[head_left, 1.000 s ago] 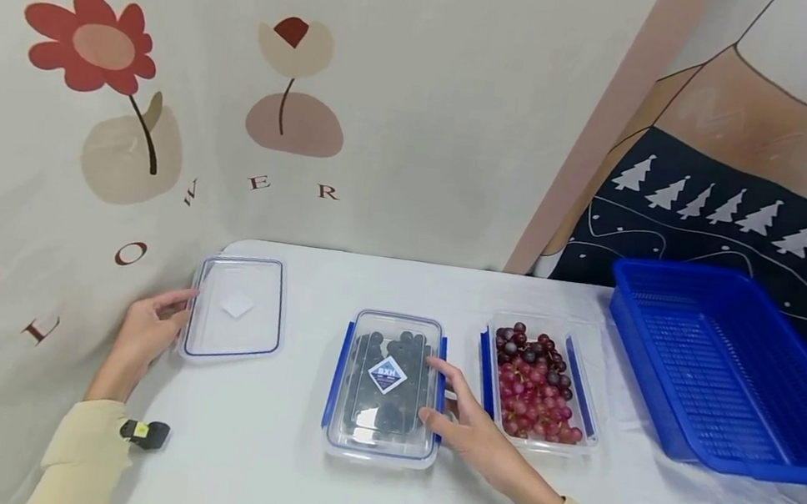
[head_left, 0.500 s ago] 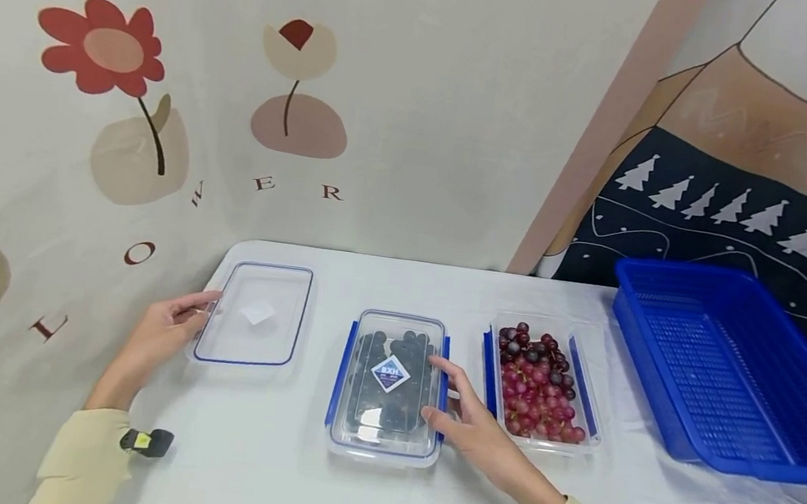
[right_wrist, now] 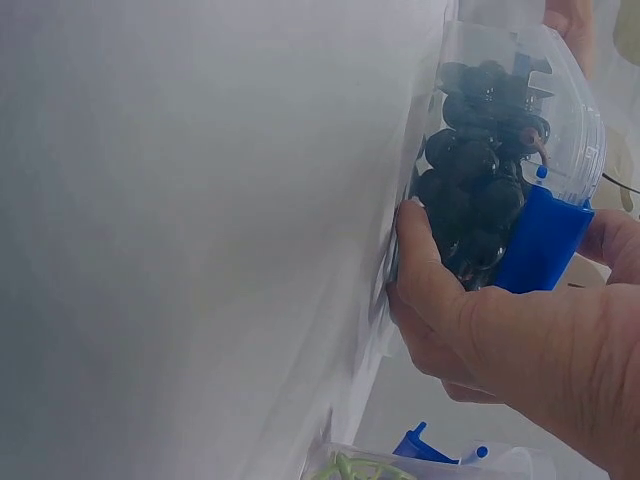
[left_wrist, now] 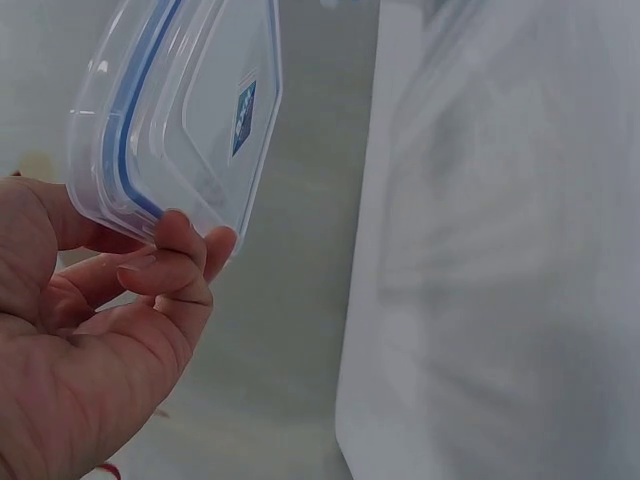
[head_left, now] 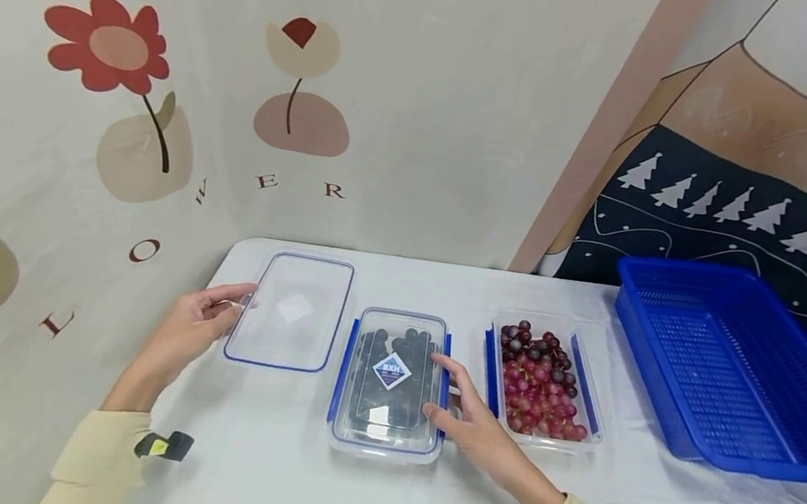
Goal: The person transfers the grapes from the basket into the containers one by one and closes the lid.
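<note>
My left hand (head_left: 194, 325) pinches the left edge of a clear rectangular lid (head_left: 294, 281) with a blue seal, held just over the left of the table. In the left wrist view, thumb and fingertips grip a corner of it. A lidded clear container (head_left: 381, 438) of dark grapes (right_wrist: 470, 190) sits in mid-table, with blue latches at its sides. My right hand (head_left: 476, 429) holds its right side, fingertips on the lid's rim; some fingers are hidden behind the latch. Just right of that hand stands an unlidded container (head_left: 596, 435) of red and dark grapes (head_left: 538, 390).
A big blue plastic basket (head_left: 686, 442) stands at the table's right end. White cloth covers the table (head_left: 271, 471), and a printed curtain (head_left: 420, 119) hangs behind its back edge.
My left hand has carried the lid rightward, toward the lidded grape container. The right hand stays where it was on that container.
</note>
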Demonstrator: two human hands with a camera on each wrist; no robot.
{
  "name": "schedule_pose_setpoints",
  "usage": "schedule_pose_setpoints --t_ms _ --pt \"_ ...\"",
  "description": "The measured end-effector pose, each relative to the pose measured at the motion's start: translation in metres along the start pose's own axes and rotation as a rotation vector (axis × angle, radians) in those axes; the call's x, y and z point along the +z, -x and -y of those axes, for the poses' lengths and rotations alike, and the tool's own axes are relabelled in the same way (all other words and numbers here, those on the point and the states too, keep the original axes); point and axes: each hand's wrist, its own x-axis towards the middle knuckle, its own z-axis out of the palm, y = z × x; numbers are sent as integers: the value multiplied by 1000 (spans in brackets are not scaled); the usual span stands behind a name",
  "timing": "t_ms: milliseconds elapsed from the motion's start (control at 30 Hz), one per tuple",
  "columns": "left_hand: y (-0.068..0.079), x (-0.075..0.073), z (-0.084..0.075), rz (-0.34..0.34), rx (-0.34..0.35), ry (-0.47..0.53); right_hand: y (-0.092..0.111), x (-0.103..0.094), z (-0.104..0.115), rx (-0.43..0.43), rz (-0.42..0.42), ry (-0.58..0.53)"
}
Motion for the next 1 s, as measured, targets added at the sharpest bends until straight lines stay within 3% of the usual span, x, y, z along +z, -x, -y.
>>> schedule_pose_setpoints --t_ms 200,467,1000 --pt "5 17 -20 12 63 98 0 3 1 -40 -19 47" --pt "14 38 -43 45 71 193 0 5 -1 -75 -43 101" --pt "30 82 -60 91 81 297 3 9 4 -57 -93 139"
